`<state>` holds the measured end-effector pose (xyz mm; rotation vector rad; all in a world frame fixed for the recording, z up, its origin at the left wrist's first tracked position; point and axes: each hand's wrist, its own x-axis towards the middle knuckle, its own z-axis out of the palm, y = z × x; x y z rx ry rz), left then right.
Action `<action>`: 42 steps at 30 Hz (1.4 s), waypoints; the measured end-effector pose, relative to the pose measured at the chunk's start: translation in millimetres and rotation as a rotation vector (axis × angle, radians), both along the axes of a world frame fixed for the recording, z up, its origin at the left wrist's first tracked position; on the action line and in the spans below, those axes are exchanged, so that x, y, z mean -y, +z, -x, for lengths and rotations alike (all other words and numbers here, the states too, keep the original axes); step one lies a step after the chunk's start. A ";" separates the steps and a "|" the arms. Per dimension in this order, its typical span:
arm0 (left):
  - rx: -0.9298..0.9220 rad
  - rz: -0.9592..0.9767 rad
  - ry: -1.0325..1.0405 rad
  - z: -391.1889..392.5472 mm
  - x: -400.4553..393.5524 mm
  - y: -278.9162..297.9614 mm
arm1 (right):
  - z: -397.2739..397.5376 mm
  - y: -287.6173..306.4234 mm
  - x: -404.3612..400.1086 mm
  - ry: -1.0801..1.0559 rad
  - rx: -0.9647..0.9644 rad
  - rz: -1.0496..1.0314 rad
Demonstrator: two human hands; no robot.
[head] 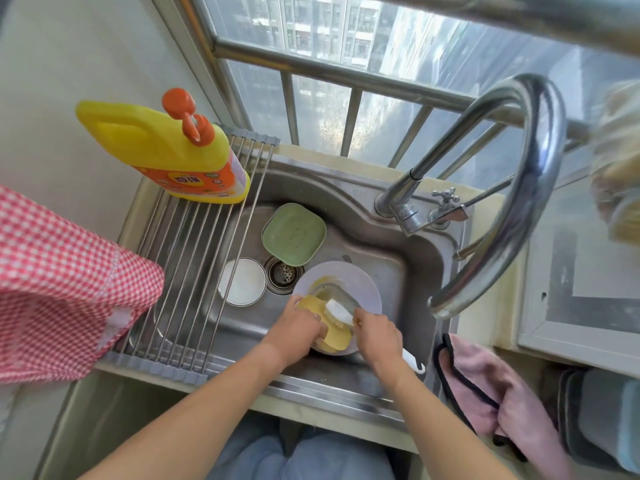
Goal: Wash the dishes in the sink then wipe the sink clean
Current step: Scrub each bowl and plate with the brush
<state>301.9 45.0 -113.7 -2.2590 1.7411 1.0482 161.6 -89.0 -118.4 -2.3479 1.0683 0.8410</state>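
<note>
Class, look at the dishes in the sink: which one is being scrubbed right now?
The yellow dish, gripped by the left hand over the lilac plate. The right hand holds the white brush on it; the green dish and white bowl lie untouched.

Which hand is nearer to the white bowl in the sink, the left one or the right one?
Left. The left hand grips the yellow dish just right of the white bowl. The right hand, holding the white brush, lies farther right, beyond the left hand.
</note>
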 end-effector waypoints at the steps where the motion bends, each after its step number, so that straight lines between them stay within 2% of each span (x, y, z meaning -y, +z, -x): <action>1: -0.046 0.006 0.039 -1.5 0.1 4.1 | 2.1 1.5 1.7 -0.015 -0.013 0.035; 3: -0.151 -0.004 0.143 -3.6 -2.0 11.4 | 6.4 8.8 1.7 -0.039 -0.001 0.058; 7: -0.356 0.055 0.477 -11.2 -9.1 21.1 | 8.5 12.9 -3.3 -0.029 -0.001 0.025; 11: -0.450 0.084 0.863 -15.4 -10.1 21.4 | 1.8 14.0 -1.3 -0.353 0.046 -0.068; 14: -0.488 0.071 1.050 -16.4 -12.3 18.8 | -1.3 23.0 -1.4 -0.591 0.110 -0.160; 17: -0.545 0.058 1.175 -18.7 -25.5 -7.9 | -0.6 31.3 -2.2 -0.688 0.182 -0.212; 19: -0.573 0.019 1.208 -20.5 -36.0 -40.3 | -1.0 36.6 -2.5 -0.707 0.268 -0.276; 22: -0.590 -0.012 1.196 -19.1 -36.1 -47.3 | -5.6 42.8 0.8 -0.632 0.361 -0.341; 24: -0.568 0.006 1.201 -16.3 -27.0 -20.1 | -8.0 41.1 6.5 -0.599 0.337 -0.323; 28: -0.499 -0.009 1.140 -10.6 -20.4 -6.3 | -0.7 23.9 26.9 -0.580 0.169 -0.231; 33: -0.401 -0.018 1.083 -5.6 -15.9 4.9 | -21.7 53.6 43.6 -0.454 0.283 -0.428; 39: -0.369 -0.010 1.083 3.6 -14.5 16.7 | -25.8 41.5 55.9 -0.407 0.107 -0.361; 42: -0.366 -0.013 1.097 3.4 -14.6 15.3 | -35.0 50.0 54.5 -0.369 0.215 -0.416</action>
